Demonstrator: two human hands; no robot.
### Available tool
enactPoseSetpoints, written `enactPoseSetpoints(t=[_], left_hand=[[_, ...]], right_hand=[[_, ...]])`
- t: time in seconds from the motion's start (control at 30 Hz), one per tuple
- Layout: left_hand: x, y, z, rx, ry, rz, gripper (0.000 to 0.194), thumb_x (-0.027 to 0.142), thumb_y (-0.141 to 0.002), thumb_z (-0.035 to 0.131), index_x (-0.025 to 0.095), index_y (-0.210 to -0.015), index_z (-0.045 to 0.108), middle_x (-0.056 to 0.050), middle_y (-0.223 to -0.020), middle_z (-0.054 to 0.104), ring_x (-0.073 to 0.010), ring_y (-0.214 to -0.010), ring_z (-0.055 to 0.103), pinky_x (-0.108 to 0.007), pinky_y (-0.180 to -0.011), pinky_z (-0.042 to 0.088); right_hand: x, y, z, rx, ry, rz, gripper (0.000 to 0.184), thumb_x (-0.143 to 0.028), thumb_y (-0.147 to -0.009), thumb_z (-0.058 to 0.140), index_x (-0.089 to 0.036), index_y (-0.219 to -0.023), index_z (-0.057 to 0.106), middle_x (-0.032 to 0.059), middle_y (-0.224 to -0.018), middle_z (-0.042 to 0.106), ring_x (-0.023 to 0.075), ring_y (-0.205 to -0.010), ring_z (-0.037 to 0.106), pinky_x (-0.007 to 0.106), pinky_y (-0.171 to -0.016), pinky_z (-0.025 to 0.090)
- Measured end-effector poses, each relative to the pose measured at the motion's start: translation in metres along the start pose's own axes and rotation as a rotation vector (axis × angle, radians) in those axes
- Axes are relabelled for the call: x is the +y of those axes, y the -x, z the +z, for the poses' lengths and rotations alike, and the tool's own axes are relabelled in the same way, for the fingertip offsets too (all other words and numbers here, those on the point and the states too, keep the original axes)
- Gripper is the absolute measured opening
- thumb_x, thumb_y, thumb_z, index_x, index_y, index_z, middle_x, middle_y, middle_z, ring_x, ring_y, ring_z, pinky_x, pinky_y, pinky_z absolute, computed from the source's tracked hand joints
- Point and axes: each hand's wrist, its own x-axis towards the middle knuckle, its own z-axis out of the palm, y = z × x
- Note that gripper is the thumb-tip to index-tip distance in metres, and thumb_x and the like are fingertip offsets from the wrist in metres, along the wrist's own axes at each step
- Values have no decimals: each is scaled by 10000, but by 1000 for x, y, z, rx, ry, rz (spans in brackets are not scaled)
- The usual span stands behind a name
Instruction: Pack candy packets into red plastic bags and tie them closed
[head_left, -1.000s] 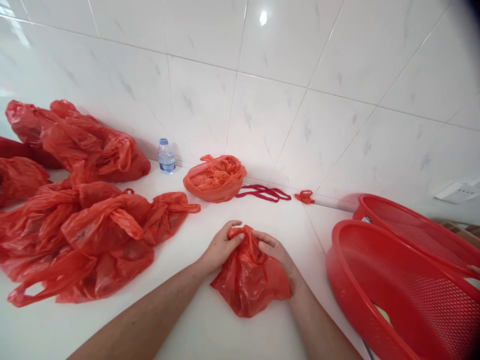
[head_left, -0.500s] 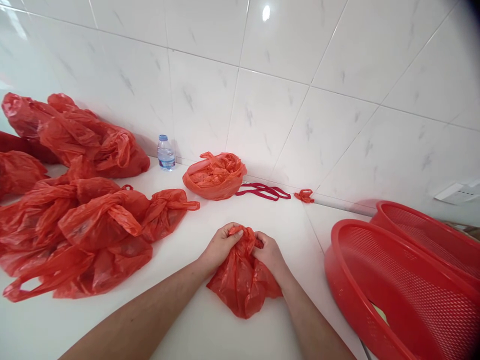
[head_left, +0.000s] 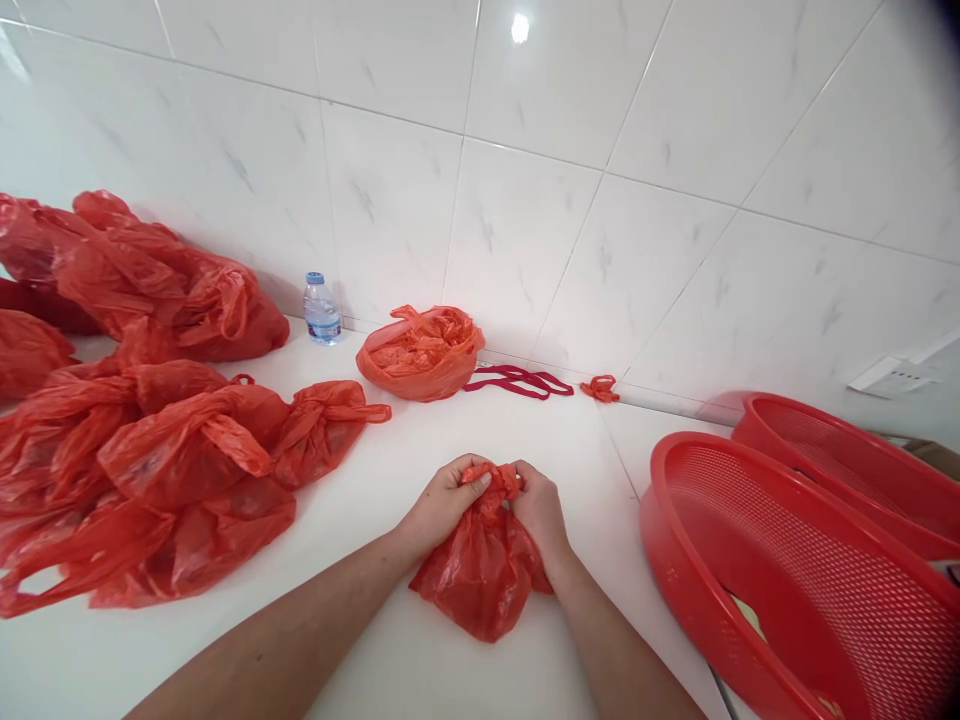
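A red plastic bag (head_left: 484,570) lies on the white table in front of me, its top gathered and twisted together. My left hand (head_left: 448,505) grips the gathered neck from the left, thumb on top. On the other side my right hand (head_left: 538,505) is closed on the same neck, with its fingertips partly hidden behind the plastic. The bag's lower part spreads out between my forearms. What is inside it cannot be made out.
Several knotted red bags (head_left: 187,440) are heaped on the left. Along the tiled wall are a water bottle (head_left: 322,312), a bundle of red bags (head_left: 421,355), dark red straps (head_left: 517,380) and a small red scrap (head_left: 601,389). Red perforated baskets (head_left: 675,520) stand at right.
Both hands have drawn the bag's neck tighter, and the right fingers have moved up close to the left ones. The view has shifted slightly to the right.
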Motion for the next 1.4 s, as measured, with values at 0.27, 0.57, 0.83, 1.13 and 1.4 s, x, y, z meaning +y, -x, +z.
enactPoseSetpoints(t=[0.27,0.57,0.83,1.13,1.4], left_hand=[[-7,-2,-4,133,-172,75,217,404,-800,562,213,-875,490,33,-717,571,-120,-617,538,-225,-573,421],[-2,-5,-15,268,-507,311,185,297,-838,499,198,-847,656,-48,-909,603,-184,-859,571,-296,-760,464],[-2,8,-6,159,-920,818,270,93,-834,439,236,-908,655,-73,-1100,618,-215,-1054,546,-398,-889,456],[-6,45,40,-364,-1042,1059,206,59,-833,441,178,-879,603,-112,-933,692,-209,-835,643,-337,-731,508],[-1,57,53,-512,-1090,1096,219,79,-845,403,191,-736,556,-53,-636,585,-156,-591,532,-279,-508,415]], right_hand=[[6,-6,-3,-203,-543,131,219,-155,-602,589,-209,-809,635,-31,-637,605,118,-520,498,231,-507,383],[7,-7,-24,-146,-836,180,280,-366,-720,644,-218,-949,580,56,-990,630,185,-787,596,327,-727,474],[39,-29,-45,284,-216,-34,189,-288,-722,536,-226,-898,565,11,-812,591,180,-743,524,298,-682,411],[63,-45,-68,395,-12,-23,262,-273,-658,471,-211,-899,552,-1,-767,567,154,-628,489,266,-581,384],[69,-47,-66,359,71,-21,238,-280,-678,457,-220,-884,560,8,-848,622,168,-756,564,270,-665,423]])
